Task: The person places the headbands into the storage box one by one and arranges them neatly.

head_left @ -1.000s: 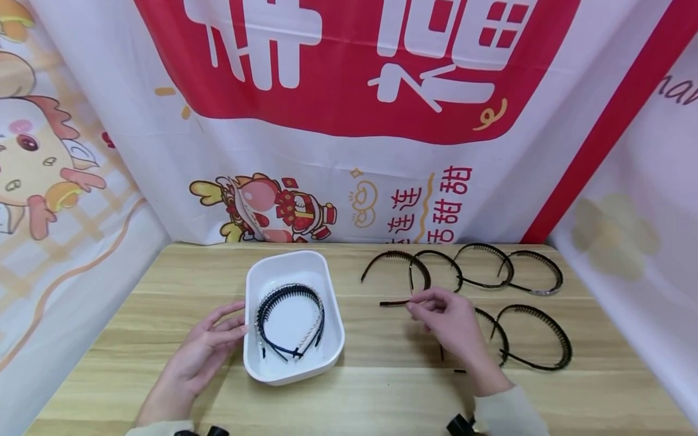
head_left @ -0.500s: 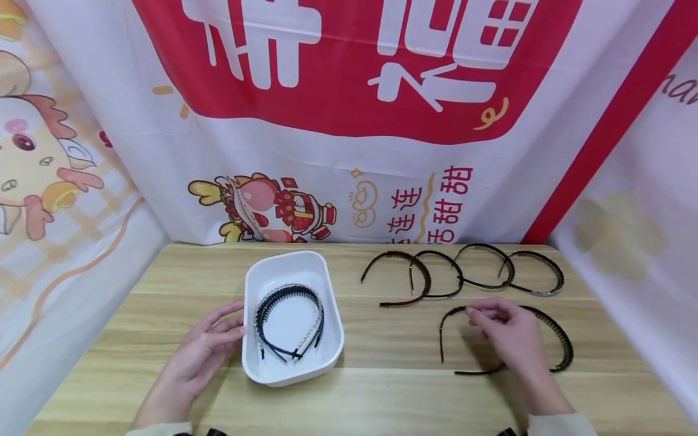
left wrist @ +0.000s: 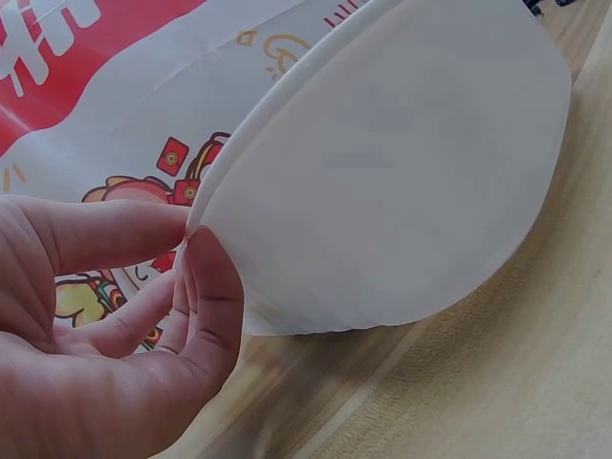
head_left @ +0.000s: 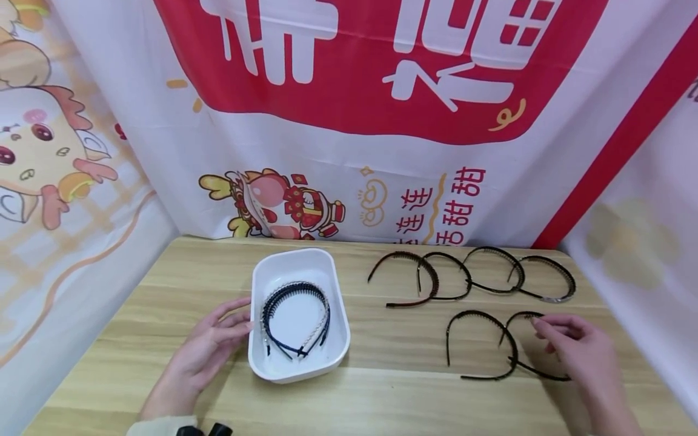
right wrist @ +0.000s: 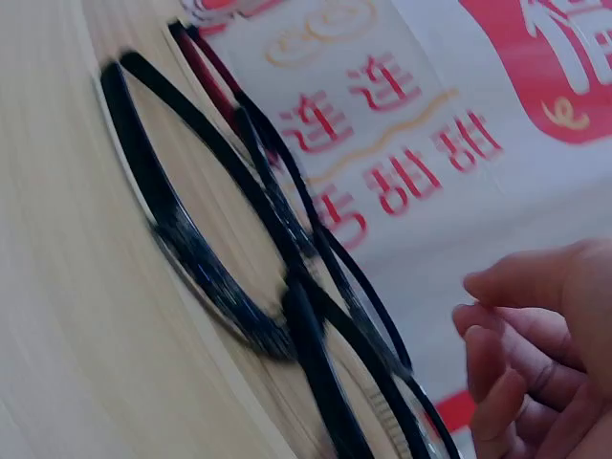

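A white plastic bin [head_left: 300, 375] stands on the table with several headbands [head_left: 297, 290] inside, some black and one beaded. My left hand [head_left: 209, 348] touches the bin's left side with its fingertips, right at the rim in the left wrist view. My right hand [head_left: 578, 348] hovers at the front right, fingers loosely curled. Its fingertips overlap the upper edge of a black toothed headband [head_left: 523, 313] in the head view; the hand hides that headband's right part. The right wrist view shows nothing between thumb and fingers. Another black headband [head_left: 512, 345] lies beside it, overlapping.
Behind them lies a row of overlapping headbands: a dark reddish one [head_left: 433, 278], then several black ones, the rightmost headband [head_left: 567, 281] with a shiny end. A printed cloth [head_left: 349, 139] hangs behind the wooden table [head_left: 392, 399], with more cloth at both sides.
My right hand has moved rightward, from the reddish headband past the front left black one to the front right one. The headbands lie as before. My left hand stays at the bin; the head view shifts slightly.
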`<control>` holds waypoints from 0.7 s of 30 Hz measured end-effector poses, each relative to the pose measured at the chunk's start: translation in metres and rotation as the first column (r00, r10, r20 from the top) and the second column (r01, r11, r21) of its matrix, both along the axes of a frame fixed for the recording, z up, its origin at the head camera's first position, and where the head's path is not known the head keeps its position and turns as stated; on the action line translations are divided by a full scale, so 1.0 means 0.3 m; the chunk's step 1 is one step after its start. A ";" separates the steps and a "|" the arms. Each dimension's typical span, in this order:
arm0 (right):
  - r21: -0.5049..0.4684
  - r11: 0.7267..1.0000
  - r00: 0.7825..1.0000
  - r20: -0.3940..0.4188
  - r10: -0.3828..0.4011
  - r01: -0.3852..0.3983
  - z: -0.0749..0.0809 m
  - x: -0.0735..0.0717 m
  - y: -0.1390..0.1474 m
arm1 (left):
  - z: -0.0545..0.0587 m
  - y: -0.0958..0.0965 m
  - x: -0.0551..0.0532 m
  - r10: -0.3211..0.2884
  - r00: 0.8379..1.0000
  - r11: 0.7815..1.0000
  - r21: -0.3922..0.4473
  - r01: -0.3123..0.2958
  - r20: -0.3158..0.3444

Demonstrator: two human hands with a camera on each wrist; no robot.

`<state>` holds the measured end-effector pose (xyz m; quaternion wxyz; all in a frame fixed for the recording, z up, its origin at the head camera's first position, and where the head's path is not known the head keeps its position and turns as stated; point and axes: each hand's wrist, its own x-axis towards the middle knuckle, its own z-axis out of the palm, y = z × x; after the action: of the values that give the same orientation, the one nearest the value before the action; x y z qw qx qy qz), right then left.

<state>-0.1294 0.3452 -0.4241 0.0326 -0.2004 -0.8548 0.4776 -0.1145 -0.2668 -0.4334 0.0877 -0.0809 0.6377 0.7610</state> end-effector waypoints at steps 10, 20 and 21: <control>0.114 0.989 0.993 0.089 0.083 -0.093 -0.035 0.030 0.149 | 0.006 0.007 -0.003 0.012 1.000 1.000 0.001 -0.012 0.008; 0.134 0.989 0.996 0.071 0.051 -0.060 -0.049 0.034 0.213 | 0.005 0.004 -0.001 0.015 1.000 1.000 0.007 -0.016 0.012; 0.153 0.987 0.995 0.090 0.042 -0.055 -0.047 0.035 0.222 | 0.004 0.004 -0.001 0.016 1.000 1.000 0.008 -0.016 0.013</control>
<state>-0.1190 0.4118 -0.4382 -0.0005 -0.1968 -0.8946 0.4013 -0.1149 -0.2655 -0.4320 0.0861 -0.0907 0.6332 0.7638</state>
